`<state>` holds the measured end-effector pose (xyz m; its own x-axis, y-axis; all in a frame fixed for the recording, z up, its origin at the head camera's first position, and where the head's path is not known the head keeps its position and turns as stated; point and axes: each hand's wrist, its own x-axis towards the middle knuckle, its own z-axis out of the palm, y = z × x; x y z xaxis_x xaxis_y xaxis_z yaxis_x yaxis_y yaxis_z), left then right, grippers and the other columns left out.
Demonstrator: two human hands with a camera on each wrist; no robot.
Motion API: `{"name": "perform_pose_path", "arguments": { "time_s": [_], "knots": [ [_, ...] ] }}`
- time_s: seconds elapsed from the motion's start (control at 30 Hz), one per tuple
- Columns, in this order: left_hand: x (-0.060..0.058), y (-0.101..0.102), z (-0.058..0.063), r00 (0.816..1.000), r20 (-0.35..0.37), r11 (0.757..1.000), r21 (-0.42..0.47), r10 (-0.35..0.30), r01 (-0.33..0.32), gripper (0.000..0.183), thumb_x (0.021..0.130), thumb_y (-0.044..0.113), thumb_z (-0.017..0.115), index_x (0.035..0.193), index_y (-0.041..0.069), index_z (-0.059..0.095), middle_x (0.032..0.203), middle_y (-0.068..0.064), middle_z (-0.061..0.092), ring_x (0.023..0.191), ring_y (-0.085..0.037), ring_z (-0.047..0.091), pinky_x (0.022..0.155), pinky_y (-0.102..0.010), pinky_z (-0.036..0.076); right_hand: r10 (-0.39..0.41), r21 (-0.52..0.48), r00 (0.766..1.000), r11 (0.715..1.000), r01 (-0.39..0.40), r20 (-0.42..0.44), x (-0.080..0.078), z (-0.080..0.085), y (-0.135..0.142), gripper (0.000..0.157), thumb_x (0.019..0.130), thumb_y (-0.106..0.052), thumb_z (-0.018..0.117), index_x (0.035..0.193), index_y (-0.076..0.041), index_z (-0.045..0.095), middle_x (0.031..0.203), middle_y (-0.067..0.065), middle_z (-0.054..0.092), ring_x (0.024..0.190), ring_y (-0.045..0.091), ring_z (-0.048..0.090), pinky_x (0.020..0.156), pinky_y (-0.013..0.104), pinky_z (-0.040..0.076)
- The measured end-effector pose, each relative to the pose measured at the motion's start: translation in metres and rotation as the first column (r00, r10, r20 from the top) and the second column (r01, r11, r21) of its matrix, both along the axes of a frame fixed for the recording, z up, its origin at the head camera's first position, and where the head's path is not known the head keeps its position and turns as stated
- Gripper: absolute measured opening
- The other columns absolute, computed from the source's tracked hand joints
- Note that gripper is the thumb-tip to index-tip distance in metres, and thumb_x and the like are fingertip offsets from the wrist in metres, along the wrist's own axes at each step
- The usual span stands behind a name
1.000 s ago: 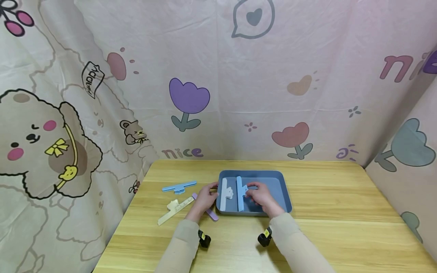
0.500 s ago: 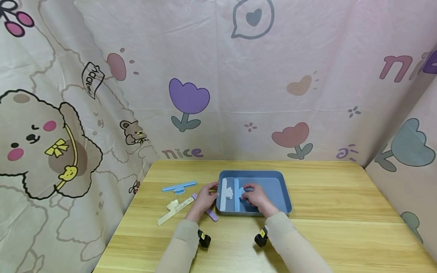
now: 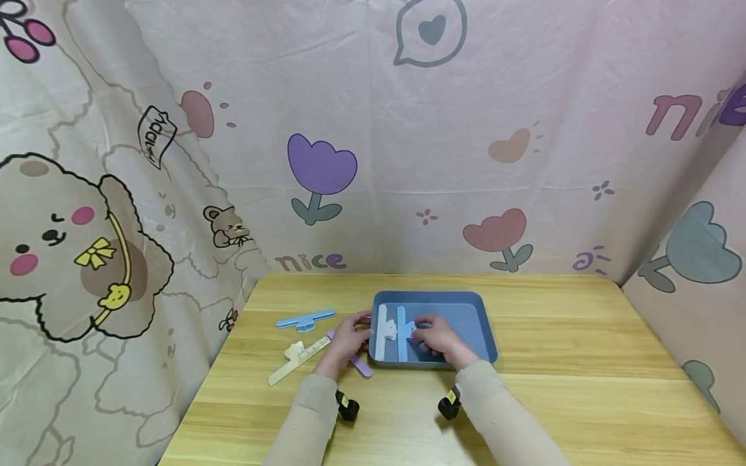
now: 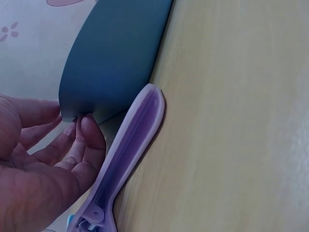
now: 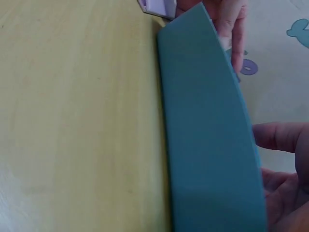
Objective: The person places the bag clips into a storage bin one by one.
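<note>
Left hand (image 3: 350,338): gripping wall of blue rectangular tray (image 3: 463,323). Right hand (image 3: 438,335): pinching light-blue long-bar clip (image 3: 402,336), inside tray, beside white long-bar clip (image 3: 381,336). Purple long-bar clip (image 3: 361,367): near left hand.

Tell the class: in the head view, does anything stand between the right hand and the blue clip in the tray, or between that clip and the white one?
Nothing visible separates the right hand from the blue clip. Between the clips, only the handle of the white clip juts toward the blue one.
</note>
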<state>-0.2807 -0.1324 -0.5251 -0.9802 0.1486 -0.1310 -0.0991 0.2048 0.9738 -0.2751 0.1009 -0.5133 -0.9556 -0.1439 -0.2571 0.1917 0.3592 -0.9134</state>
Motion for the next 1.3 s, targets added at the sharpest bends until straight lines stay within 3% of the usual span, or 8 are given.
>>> {"name": "perform_pose_path", "arguments": {
  "time_s": [0.17,0.3,0.47,0.67,0.8,1.0,1.2,1.3],
  "knots": [
    [0.000,0.000,-0.002,1.000,0.008,0.999,0.032,-0.005,0.005,0.048,0.095,-0.005,0.054,0.142,0.000,0.048,0.130,-0.020,0.054,0.100,-0.028,0.060,0.069,-0.032,0.052,0.031,-0.054,1.000,0.998,-0.031,-0.003,0.003,0.008,0.013,0.047,0.095,-0.012,0.061,0.137,0.003,0.047,0.089,0.016,0.065,0.058,0.018,0.053,0.048,0.027,0.043],
    [0.000,0.001,-0.002,1.000,0.010,0.999,0.042,-0.002,0.002,0.048,0.095,-0.005,0.054,0.142,0.000,0.048,0.130,-0.021,0.054,0.100,-0.029,0.060,0.069,-0.032,0.052,0.053,-0.122,0.998,0.991,-0.056,-0.022,0.005,0.015,0.029,0.049,0.096,-0.013,0.060,0.140,0.002,0.044,0.102,0.020,0.064,0.069,0.026,0.060,0.054,0.031,0.050],
    [-0.001,0.000,-0.002,1.000,0.011,0.999,0.041,0.001,-0.001,0.048,0.095,-0.005,0.055,0.142,0.000,0.047,0.130,-0.020,0.054,0.099,-0.029,0.059,0.068,-0.031,0.052,0.037,-0.165,0.997,0.985,-0.048,-0.068,0.009,0.024,0.052,0.050,0.095,-0.011,0.061,0.142,0.001,0.044,0.108,0.026,0.061,0.074,0.031,0.062,0.060,0.039,0.055],
    [0.000,0.000,-0.002,1.000,0.015,0.999,0.036,0.003,-0.004,0.048,0.095,-0.005,0.054,0.142,0.000,0.048,0.130,-0.019,0.054,0.100,-0.028,0.060,0.069,-0.032,0.053,0.024,-0.271,0.996,0.962,-0.047,-0.088,0.015,0.024,0.089,0.055,0.099,-0.013,0.057,0.146,0.004,0.035,0.113,0.028,0.059,0.082,0.033,0.065,0.069,0.046,0.057],
    [0.000,0.000,-0.001,1.000,0.024,1.000,0.030,0.007,-0.008,0.048,0.095,-0.004,0.054,0.142,0.002,0.048,0.130,-0.018,0.055,0.099,-0.027,0.060,0.070,-0.032,0.053,-0.018,-0.317,0.997,0.948,-0.008,-0.079,0.018,0.022,0.115,0.059,0.100,-0.018,0.057,0.148,0.004,0.031,0.113,0.022,0.062,0.085,0.030,0.065,0.071,0.042,0.057],
    [0.000,-0.001,-0.002,1.000,0.013,1.000,0.029,0.002,-0.002,0.047,0.095,-0.005,0.054,0.141,0.001,0.049,0.129,-0.019,0.055,0.099,-0.027,0.060,0.071,-0.033,0.052,-0.103,-0.349,0.993,0.934,0.078,-0.054,0.021,0.019,0.146,0.061,0.100,-0.020,0.058,0.148,0.005,0.028,0.107,0.013,0.064,0.074,0.015,0.061,0.065,0.027,0.054],
    [0.001,0.000,-0.001,1.000,0.017,1.000,0.028,0.001,-0.001,0.047,0.095,-0.004,0.054,0.142,0.001,0.049,0.129,-0.019,0.055,0.100,-0.028,0.061,0.072,-0.033,0.053,-0.185,-0.316,0.983,0.934,0.169,-0.018,0.020,0.005,0.164,0.055,0.101,-0.015,0.054,0.146,0.008,0.030,0.102,0.011,0.065,0.072,0.014,0.060,0.063,0.027,0.052],
    [0.002,0.001,-0.001,1.000,0.021,1.000,0.019,0.008,-0.009,0.047,0.095,-0.004,0.054,0.142,0.002,0.049,0.129,-0.018,0.055,0.100,-0.028,0.060,0.072,-0.033,0.052,-0.178,-0.304,0.984,0.938,0.168,-0.004,0.018,-0.003,0.167,0.054,0.102,-0.014,0.052,0.146,0.009,0.030,0.100,0.008,0.064,0.071,0.013,0.059,0.062,0.027,0.052]
  ]
}}
